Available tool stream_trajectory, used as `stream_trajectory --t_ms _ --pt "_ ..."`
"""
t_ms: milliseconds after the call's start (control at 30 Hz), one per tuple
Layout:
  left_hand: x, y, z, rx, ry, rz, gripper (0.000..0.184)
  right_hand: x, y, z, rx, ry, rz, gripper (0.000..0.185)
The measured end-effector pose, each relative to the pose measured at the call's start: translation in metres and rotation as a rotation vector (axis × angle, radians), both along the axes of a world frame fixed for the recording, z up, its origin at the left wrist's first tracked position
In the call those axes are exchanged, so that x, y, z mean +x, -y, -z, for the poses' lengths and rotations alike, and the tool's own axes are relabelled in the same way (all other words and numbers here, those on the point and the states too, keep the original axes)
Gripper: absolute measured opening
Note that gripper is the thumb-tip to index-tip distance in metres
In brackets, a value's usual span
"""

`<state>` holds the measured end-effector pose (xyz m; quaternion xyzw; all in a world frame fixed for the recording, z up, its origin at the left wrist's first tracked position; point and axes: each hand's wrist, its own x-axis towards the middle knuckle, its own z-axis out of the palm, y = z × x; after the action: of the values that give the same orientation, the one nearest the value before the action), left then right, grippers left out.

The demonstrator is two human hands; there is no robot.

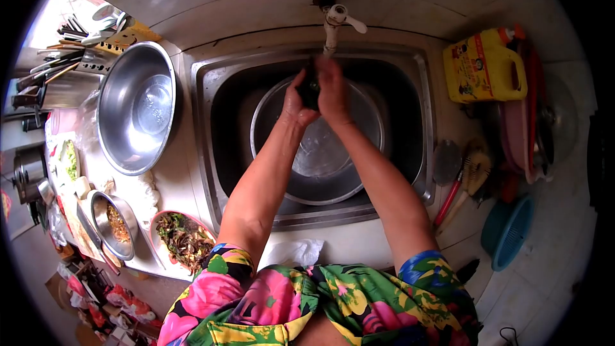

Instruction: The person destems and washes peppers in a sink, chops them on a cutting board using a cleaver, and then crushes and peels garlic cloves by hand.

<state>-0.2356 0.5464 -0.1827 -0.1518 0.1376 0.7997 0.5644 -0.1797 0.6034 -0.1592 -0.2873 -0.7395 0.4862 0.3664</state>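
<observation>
Clasping a dark clump between left hand and right hand just below the tap, above a bowl, a person cups what seems light, soft and slippery, safest held in both palms.

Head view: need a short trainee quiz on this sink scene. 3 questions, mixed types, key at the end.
1. Multiple choice: what sits inside the sink?
a) a blue basket
b) a metal basin
c) a bowl of chopped food

2. True or false: the yellow jug stands to the person's right of the sink.

3. Fill in: with a dark item between them, the left hand and right hand are close to the white ____.

Key: 1 b; 2 true; 3 faucet
</observation>
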Motion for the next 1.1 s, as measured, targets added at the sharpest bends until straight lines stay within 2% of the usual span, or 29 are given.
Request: stream_trajectory --t_ms 67,100,167,267,300,367,400,500,567,600,633,667,733,767,800,867,900,933,967,1000,1033,1067,1100 --pt "-0.001 0.001 -0.004 -0.026 0.096 0.071 0.041 0.01 -0.02 -0.015 -0.491 -0.014 0.065 0.025" --pt "-0.008 0.001 -0.001 0.013 0.159 0.136 0.041 0.014 -0.028 -0.025 -0.491 -0.011 0.064 0.025" --pt "-0.016 -0.012 0.001 0.014 0.176 0.148 0.039 0.02 -0.043 -0.046 -0.313 -0.391 -0.035 0.03" --pt "-0.018 -0.025 0.004 -0.043 0.162 0.183 0.034 0.016 -0.04 -0.097 -0.226 -0.332 -0.073 0.03" --pt "-0.017 -0.028 0.0 -0.1 0.131 0.202 0.032 0.018 -0.032 -0.101 -0.223 -0.333 -0.072 0.03" --pt "-0.009 -0.033 -0.016 -0.065 0.067 0.144 0.03 0.023 -0.016 -0.108 -0.269 -0.143 -0.206 0.033" --pt "-0.004 -0.034 -0.024 -0.033 0.008 0.085 0.029 0.027 -0.017 -0.11 -0.265 -0.143 -0.2 0.033" --pt "-0.009 -0.023 -0.012 0.053 0.055 0.175 0.027 0.039 -0.016 -0.112 -0.39 -0.161 -0.222 0.035" --pt "-0.007 -0.011 -0.007 0.105 0.051 0.224 0.028 0.052 -0.011 -0.087 0.029 0.182 -0.138 0.04" --pt "-0.004 -0.005 0.001 0.255 -0.011 0.245 0.029 0.054 -0.006 -0.075 0.242 0.346 -0.09 0.043" --pt "0.003 0.003 0.003 0.403 -0.07 0.265 0.03 0.057 0.003 -0.063 0.245 0.336 -0.097 0.043" --pt "0.02 0.009 -0.02 0.096 -0.11 0.171 0.028 0.062 0.013 -0.052 0.311 0.226 -0.135 0.046" --pt "0.041 0.03 -0.052 -0.015 -0.13 0.144 0.025 0.068 0.03 -0.057 0.385 0.102 -0.184 0.049" --pt "0.051 0.039 -0.056 0.051 -0.185 0.071 0.024 0.073 0.042 -0.066 0.109 0.071 -0.091 0.047" --pt "0.059 0.047 -0.06 0.044 -0.124 0.048 0.022 0.077 0.052 -0.073 -0.166 0.045 -0.001 0.045" --pt "0.074 0.059 -0.073 -0.029 0.008 -0.012 0.02 0.082 0.052 -0.067 -0.106 -0.027 0.102 0.037" --pt "0.082 0.066 -0.085 -0.145 0.007 -0.006 0.019 0.084 0.05 -0.061 -0.131 -0.033 0.139 0.035" --pt "0.087 0.071 -0.094 -0.209 -0.082 0.0 0.018 0.089 0.039 -0.041 -0.237 0.048 0.146 0.034" --pt "0.087 0.07 -0.085 -0.195 -0.274 0.107 0.017 0.093 0.051 -0.078 -0.392 0.001 0.198 0.033" --pt "0.089 0.075 -0.134 -0.311 -0.322 0.162 0.017 0.098 0.046 -0.102 -0.417 -0.011 0.188 0.032" --pt "0.082 0.064 -0.136 -0.115 -0.337 0.174 0.021 0.105 0.033 -0.124 -0.488 -0.087 0.125 0.032" --pt "0.083 0.081 -0.205 -0.107 -0.452 0.139 0.024 0.111 0.028 -0.164 -0.534 -0.251 0.048 0.031" --pt "0.079 0.087 -0.24 0.042 -0.518 0.137 0.024 0.126 -0.001 -0.181 -0.654 -0.419 -0.222 0.034"
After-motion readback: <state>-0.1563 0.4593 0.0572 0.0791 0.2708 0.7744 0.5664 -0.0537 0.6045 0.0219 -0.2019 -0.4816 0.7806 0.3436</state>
